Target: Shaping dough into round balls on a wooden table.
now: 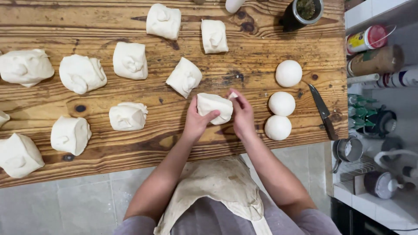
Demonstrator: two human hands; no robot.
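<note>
Both hands hold one dough piece point(214, 108) on the wooden bench point(261, 48), just left of three smooth dough balls point(281, 103). The left hand point(197, 122) wraps its grip around the near side; the right hand point(242, 114) pinches the right edge. A knife point(323, 111) lies beyond the balls.

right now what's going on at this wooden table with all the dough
A person stands at the wooden table with both hands on one folded piece of dough. The left hand cups it from below and the right hand pinches its edge. Three smooth round dough balls sit to the right, next to a knife. Many rough folded dough pieces lie spread over the rest of the table.
</note>
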